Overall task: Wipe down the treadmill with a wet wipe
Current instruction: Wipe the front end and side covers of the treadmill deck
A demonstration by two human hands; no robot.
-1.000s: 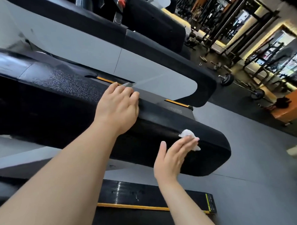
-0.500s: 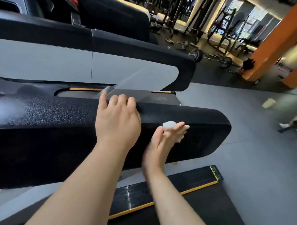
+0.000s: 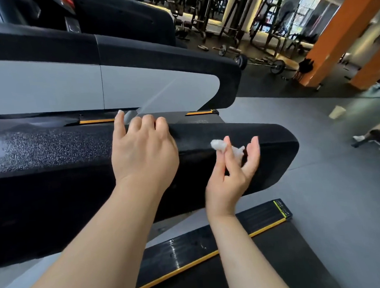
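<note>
Now the right hand [image 3: 231, 174], at centre-right of the frame, has come off the black treadmill side rail [image 3: 269, 140]: half a second ago its fingers pressed the crumpled wet wipe [image 3: 219, 145] flat on the rail, and now they stand raised and spread, the wipe merely pinched between the fingertips just beside the rail's upper edge. The left hand [image 3: 141, 152] stays braced on top of the rail at frame centre, fingers relaxed, gripping nothing. Judgement: a stroke has ended; the wipe likely needs regripping before contact resumes.
</note>
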